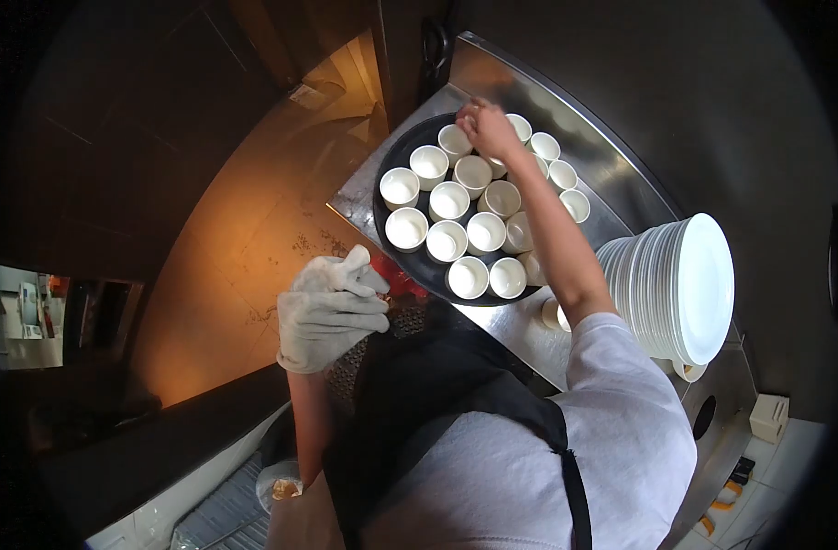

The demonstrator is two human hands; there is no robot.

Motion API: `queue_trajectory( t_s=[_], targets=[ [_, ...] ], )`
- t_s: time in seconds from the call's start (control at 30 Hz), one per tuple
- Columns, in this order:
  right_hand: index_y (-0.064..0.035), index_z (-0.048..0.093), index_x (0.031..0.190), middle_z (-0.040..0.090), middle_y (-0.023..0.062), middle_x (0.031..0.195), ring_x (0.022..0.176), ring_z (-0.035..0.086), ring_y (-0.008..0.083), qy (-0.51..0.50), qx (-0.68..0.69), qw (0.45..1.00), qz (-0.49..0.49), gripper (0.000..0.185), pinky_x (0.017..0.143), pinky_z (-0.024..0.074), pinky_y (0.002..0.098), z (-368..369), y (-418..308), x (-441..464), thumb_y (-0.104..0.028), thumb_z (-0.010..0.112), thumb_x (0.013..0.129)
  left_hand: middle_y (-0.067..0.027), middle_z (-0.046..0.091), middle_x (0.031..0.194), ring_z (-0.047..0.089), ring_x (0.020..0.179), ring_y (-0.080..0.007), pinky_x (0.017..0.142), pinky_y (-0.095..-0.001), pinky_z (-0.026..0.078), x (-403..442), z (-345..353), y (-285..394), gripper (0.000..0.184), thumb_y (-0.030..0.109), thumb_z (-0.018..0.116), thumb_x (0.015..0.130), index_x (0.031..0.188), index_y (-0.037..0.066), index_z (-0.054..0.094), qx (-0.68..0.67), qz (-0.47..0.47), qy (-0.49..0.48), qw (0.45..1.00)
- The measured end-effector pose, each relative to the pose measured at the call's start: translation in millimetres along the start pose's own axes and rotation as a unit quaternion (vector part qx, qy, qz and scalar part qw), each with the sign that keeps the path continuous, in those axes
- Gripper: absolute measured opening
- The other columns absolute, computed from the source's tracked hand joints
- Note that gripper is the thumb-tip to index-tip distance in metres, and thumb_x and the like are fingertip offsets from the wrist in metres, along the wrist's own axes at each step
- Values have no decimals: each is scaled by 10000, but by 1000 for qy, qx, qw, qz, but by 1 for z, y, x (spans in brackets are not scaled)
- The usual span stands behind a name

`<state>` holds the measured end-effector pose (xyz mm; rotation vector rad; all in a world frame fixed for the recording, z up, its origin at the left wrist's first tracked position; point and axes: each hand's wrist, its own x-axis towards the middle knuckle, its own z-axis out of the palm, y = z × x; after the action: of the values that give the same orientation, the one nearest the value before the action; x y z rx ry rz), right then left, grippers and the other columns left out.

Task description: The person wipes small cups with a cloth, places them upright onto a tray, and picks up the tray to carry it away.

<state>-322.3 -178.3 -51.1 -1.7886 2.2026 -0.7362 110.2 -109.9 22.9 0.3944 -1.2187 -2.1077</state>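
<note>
My left hand [332,316], in a whitish cloth glove, is raised beside the near left edge of a round black tray [417,266]. Its fingers are closed around a bundle of similar cloth that looks like a second glove [346,266]. My bare right hand [490,128] reaches over the tray to its far side. The fingers are bent together at the rim of a white cup [455,142]; the fingertips are partly hidden. Several more white cups [449,200] stand upright on the tray, and my forearm covers some of them.
The tray rests on a metal counter [520,339] with a raised back edge. A tall stack of white plates [662,289] stands right of my right arm, with small cups beside it. A brownish floor [245,247] spreads to the left.
</note>
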Motion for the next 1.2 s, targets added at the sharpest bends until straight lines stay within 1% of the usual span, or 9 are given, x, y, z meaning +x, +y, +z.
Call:
queue_trajectory(
  t_s=[0.17, 0.33, 0.43, 0.5, 0.73, 0.9, 1.0, 1.13, 1.2],
  targets=[
    [-209, 531, 1361, 526, 139, 1388, 1218, 534, 388, -179, -199, 959, 89, 457, 1039, 424, 436, -14, 0, 30, -217, 469, 908, -110, 636, 1116, 634, 996, -212, 841, -313, 528, -6, 16, 14, 442, 153, 688, 829, 1208, -28, 549, 88, -9, 116, 989],
    [-120, 564, 1314, 603, 198, 1247, 1179, 562, 355, -234, -150, 960, 39, 461, 981, 477, 419, -28, 6, 39, -202, 544, 861, -93, 655, 1064, 646, 953, -203, 809, -303, 527, -7, 33, 40, 472, 109, 744, 769, 1188, -19, 569, 50, -46, 218, 974],
    [-101, 569, 1294, 609, 211, 1227, 1122, 592, 367, -119, -129, 984, -17, 502, 948, 497, 419, -54, 12, 29, -143, 618, 796, -88, 666, 1063, 653, 964, -199, 814, -305, 526, -13, 29, 38, 538, 103, 790, 728, 1207, -11, 574, -9, -56, 235, 970],
    [-97, 570, 1279, 629, 190, 1173, 1050, 633, 329, 12, -30, 999, -39, 577, 910, 515, 395, -86, -14, 3, -61, 683, 715, -74, 663, 1084, 644, 970, -177, 817, -295, 525, -14, 25, 35, 560, 130, 799, 730, 1222, 1, 566, 161, -13, 202, 966],
    [-79, 534, 1315, 620, 36, 1155, 1043, 599, 169, 100, 423, 894, -111, 602, 888, 510, 325, -78, -98, -90, -102, 675, 730, -45, 643, 1134, 619, 989, -134, 827, -278, 519, 7, 21, 4, 609, 216, 818, 737, 1244, 15, 547, 490, 37, 152, 858],
    [-70, 527, 1302, 574, 37, 1094, 949, 545, 127, -64, 528, 841, -95, 567, 822, 472, 305, -26, -175, -150, -320, 664, 811, -58, 622, 1146, 616, 975, -131, 828, -283, 515, 26, 48, -22, 617, 248, 816, 744, 1232, -6, 537, 444, -16, 166, 880],
    [-1, 573, 1127, 616, 180, 897, 891, 601, 217, -108, 395, 912, -9, 466, 760, 472, 343, -23, -187, -161, -407, 467, 925, -68, 613, 1130, 618, 951, -137, 823, -284, 511, 28, 49, -28, 592, 170, 801, 760, 1243, -15, 514, 85, -89, 42, 992],
    [28, 603, 1002, 593, 254, 860, 844, 585, 314, -117, 417, 901, 7, 476, 775, 451, 408, 9, -184, -163, -394, 390, 947, -67, 632, 1049, 628, 915, -157, 787, -324, 517, 17, 47, -42, 535, 124, 801, 742, 1196, 3, 546, 495, 80, 21, 865],
    [3, 538, 1135, 595, 205, 900, 843, 582, 308, -88, 450, 889, -20, 419, 821, 446, 402, 14, -192, -173, -347, 435, 929, -52, 647, 938, 639, 858, -167, 752, -360, 514, 16, 65, -27, 436, 143, 802, 729, 1099, 23, 606, 359, 40, 105, 927]
  ],
)
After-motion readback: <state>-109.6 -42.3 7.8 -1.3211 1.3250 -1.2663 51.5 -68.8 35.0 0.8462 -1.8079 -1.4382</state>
